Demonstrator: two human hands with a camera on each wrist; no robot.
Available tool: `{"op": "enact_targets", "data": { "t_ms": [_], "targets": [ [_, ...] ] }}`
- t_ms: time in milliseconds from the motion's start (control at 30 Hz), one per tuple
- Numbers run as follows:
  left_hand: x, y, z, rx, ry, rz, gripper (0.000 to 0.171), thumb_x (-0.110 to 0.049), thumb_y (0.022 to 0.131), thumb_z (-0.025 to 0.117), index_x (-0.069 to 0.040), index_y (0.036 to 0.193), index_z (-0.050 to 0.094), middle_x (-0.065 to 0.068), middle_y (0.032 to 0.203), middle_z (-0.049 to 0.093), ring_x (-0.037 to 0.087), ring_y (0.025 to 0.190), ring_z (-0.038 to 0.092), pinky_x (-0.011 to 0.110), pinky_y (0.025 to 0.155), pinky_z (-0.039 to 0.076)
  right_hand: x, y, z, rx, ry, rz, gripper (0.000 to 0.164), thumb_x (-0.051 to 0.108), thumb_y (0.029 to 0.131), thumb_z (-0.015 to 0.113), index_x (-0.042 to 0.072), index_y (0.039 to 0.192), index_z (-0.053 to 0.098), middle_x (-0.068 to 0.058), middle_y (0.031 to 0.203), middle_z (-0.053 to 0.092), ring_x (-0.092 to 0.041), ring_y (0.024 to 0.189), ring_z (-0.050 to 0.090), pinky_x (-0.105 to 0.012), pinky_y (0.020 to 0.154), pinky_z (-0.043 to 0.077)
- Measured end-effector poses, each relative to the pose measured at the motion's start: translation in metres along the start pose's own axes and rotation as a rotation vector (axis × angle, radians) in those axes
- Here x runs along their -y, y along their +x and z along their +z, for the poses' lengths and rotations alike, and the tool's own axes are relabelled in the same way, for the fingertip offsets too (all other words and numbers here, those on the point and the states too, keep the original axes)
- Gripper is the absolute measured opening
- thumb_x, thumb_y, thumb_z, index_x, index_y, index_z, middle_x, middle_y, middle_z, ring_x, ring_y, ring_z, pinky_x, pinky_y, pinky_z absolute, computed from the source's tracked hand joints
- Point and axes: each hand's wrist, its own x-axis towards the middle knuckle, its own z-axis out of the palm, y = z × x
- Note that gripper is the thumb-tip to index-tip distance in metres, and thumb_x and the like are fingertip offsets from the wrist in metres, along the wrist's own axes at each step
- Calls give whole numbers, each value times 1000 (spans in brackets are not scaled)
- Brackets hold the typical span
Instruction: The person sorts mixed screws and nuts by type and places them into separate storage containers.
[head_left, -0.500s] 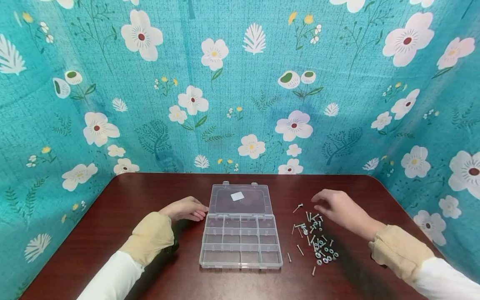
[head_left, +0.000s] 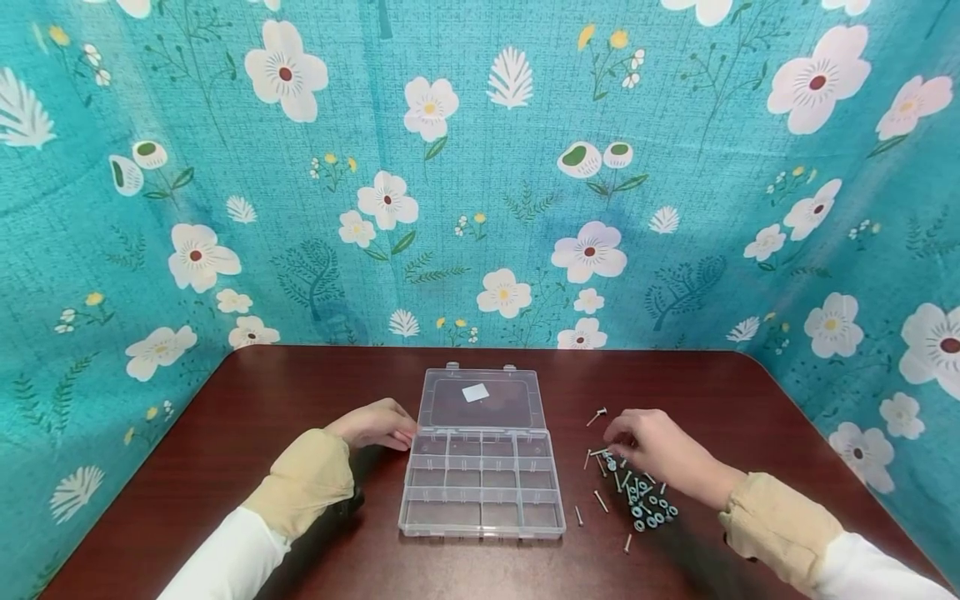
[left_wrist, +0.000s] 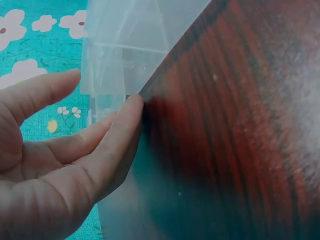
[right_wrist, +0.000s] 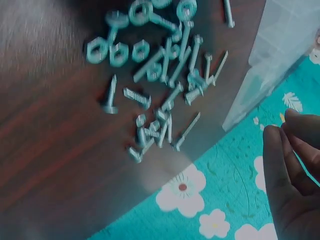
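A clear plastic compartment box [head_left: 480,479] lies on the table with its lid [head_left: 480,400] folded back. My left hand [head_left: 375,425] touches the box's left side near the hinge with its fingertips. In the left wrist view that hand's fingers [left_wrist: 107,145] are relaxed and nearly straight, the thumb apart. My right hand [head_left: 656,446] is over the far part of a loose pile of screws [head_left: 626,479], nuts and washers [head_left: 652,518]. Its fingers bend loosely toward the thumb, and nothing shows between them in the right wrist view. The hand hides some screws.
One screw [head_left: 597,415] lies apart at the far side of the pile. A few other screws [head_left: 578,515] lie between the pile and the box, and one [head_left: 627,542] near the front. A flowered teal cloth [head_left: 480,167] stands behind the dark wooden table [head_left: 337,550].
My right hand has moved nearer and slightly left, down over the screws, covering the far ones. My left hand has barely moved at the box's side.
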Motion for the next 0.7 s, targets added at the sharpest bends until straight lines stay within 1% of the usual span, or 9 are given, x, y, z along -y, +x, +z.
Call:
{"op": "enact_targets", "data": {
  "t_ms": [133, 333, 500, 600, 700],
  "targets": [
    [2, 1, 2, -10, -7, 4, 20, -1, 84, 58, 13, 98, 64, 13, 79, 66, 11, 66, 58, 30, 72, 56, 2, -2, 9, 45, 43, -25, 11, -1, 72, 72, 8, 77, 69, 6, 73, 61, -4, 65, 54, -20, 55, 50],
    [6, 2, 3, -11, -70, 8, 22, 3, 83, 56, 17, 99, 61, 12, 79, 65, 11, 66, 58, 29, 69, 56, 4, -5, 22, 118, 113, -57, 11, -2, 71, 73, 8, 73, 70, 7, 70, 64, -2, 64, 56, -19, 52, 49],
    [9, 4, 3, -39, -108, -11, 21, 2, 83, 57, 15, 99, 62, 13, 81, 66, 14, 70, 60, 30, 70, 56, 4, -7, 34, 171, 141, -30, 8, 3, 72, 73, 9, 72, 69, 8, 69, 64, 1, 62, 52, -18, 50, 46],
    [10, 5, 3, -35, -118, -5, 22, 2, 83, 57, 16, 99, 61, 13, 81, 66, 14, 71, 60, 30, 71, 56, 4, -9, 41, 195, 168, 6, 7, 4, 72, 73, 9, 72, 69, 8, 68, 62, 3, 58, 48, -17, 47, 43],
    [10, 6, 2, -27, -111, -1, 23, 2, 83, 58, 17, 100, 61, 13, 81, 66, 14, 71, 60, 32, 72, 56, 4, -10, 47, 197, 179, 23, 8, 6, 71, 75, 10, 71, 67, 9, 66, 59, 3, 55, 45, -17, 45, 41]
  ]
}}
